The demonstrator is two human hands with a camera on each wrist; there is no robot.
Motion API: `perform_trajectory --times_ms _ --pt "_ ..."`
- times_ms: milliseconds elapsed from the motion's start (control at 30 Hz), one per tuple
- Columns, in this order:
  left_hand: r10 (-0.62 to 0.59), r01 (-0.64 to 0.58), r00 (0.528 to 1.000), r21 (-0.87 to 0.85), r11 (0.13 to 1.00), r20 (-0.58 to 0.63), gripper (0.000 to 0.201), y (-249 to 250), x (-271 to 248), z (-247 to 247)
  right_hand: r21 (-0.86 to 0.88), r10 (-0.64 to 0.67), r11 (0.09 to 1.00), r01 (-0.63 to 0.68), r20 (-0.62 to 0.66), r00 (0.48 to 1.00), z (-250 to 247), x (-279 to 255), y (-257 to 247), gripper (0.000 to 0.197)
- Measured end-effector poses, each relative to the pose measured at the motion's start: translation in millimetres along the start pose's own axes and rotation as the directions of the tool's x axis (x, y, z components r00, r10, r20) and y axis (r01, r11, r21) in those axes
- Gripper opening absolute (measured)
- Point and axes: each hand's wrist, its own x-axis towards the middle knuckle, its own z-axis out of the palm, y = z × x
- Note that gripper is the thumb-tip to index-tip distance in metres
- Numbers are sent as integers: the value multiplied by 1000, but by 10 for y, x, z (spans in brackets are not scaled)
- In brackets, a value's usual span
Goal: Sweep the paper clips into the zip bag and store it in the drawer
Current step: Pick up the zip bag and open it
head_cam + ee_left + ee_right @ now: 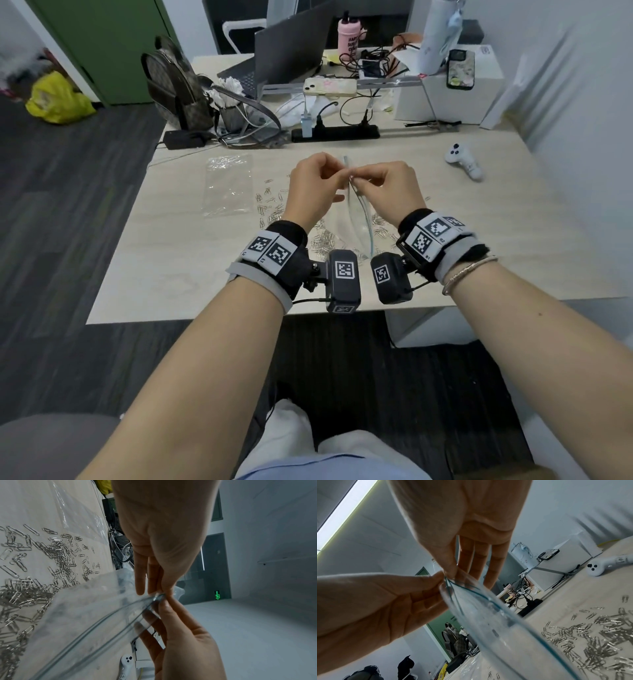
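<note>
Pinching the zip bag (356,212) mouth apart, both hands — left hand (310,192), right hand (387,192) — grip it; paper clips (270,205) still litter the bench (171,274) — sweeping and drawer remain.

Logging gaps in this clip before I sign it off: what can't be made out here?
- Drawer: in no view.
- Zip bag mouth: motion blur in both wrist views hides how far it is open.
- Paper clips: partly behind both hands in the head view; count unreadable.
- Second clear bag: contents too small to tell.
</note>
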Motion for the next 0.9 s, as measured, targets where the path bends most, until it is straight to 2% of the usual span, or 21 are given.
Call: perform_trajectory --times_ms 167,233,300,367,467,533,600,633,700,767,833,900 --pt "86 -42 984 264 964 -158 4 -47 -19 30 -67 35 997 -42 -100 994 -43 30 54 13" --pt "106 -55 977 266 962 -183 4 -29 -52 70 -72 28 997 -36 -111 993 -19 25 30 14" --pt "56 -22 990 246 969 -132 9 -30 -77 116 -44 41 998 -46 -107 993 -13 20 21 14" --pt "-25 39 999 345 938 -45 17 -50 -95 136 -32 56 998 -60 -109 992 -43 11 36 15" --pt "-106 62 991 410 910 85 11 -65 -117 149 -20 52 998 -55 -115 992 -121 -24 70 12" --pt "-114 72 988 342 937 103 8 -42 -146 173 -86 38 996 -40 -14 999 -151 -57 87 19" --pt "-82 56 994 313 948 69 10 -14 -172 184 -204 74 977 -56 81 994 -166 -75 147 24" --pt "-52 41 998 328 944 25 12 -12 -171 175 -238 102 968 -84 65 993 -199 -69 180 23" --pt "9 38 992 372 927 -124 16 -49 -142 115 -233 154 958 -165 -66 986 -295 -40 237 19" --pt "56 35 975 400 916 -213 17 -88 -114 52 -191 179 959 -210 -166 970 -377 -20 258 12" --pt "82 18 973 426 905 -216 14 -93 -113 61 -167 168 966 -200 -190 967 -395 -21 238 14" --pt "80 10 975 397 918 -208 22 -81 -128 116 -125 136 980 -158 -165 977 -365 -61 187 24"
